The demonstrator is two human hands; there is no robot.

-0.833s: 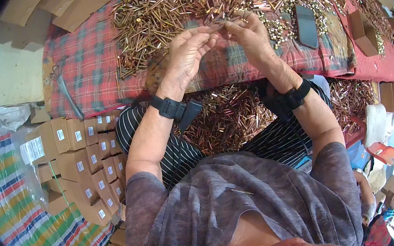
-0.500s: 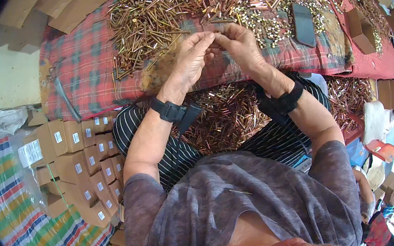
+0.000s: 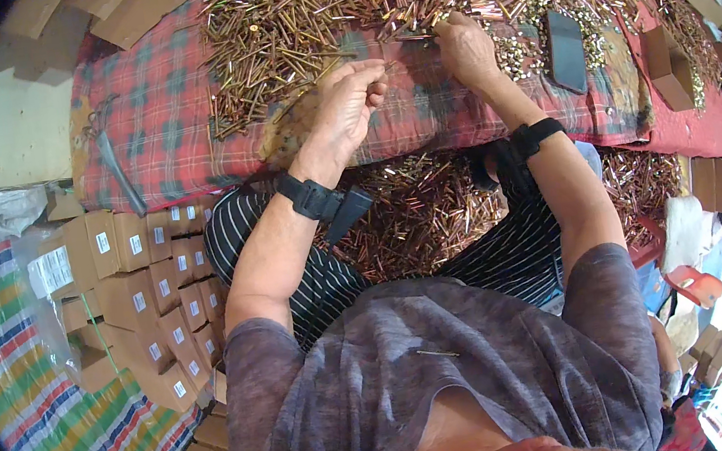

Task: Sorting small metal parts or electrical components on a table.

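Note:
Brass- and copper-coloured slim metal rods (image 3: 274, 50) lie in a wide heap on a red plaid padded cloth (image 3: 155, 79). Beside the heap is a scatter of small shiny gold pieces (image 3: 516, 54); their exact kind is too small to tell. My left hand (image 3: 350, 104), above the cloth's near part, is closed in a pinch on a thin metal rod (image 3: 389, 67) whose tip shows past the fingers. At the left edge of the small pieces is my right hand (image 3: 467, 49), fingers curled downward. What its fingertips hold, if anything, is hidden.
A dark phone (image 3: 565, 52) lies right of the small pieces. More metal rods (image 3: 415, 218) fill the space below, between my legs. Stacked cardboard boxes (image 3: 133, 296) stand at left, near scissors (image 3: 97, 123) and a curved grey strip (image 3: 119, 173). Open boxes (image 3: 668, 66) stand at right.
My hands were together over the cloth and are now apart. The right hand has moved right and away from me to the small pieces; the left stays nearly in place.

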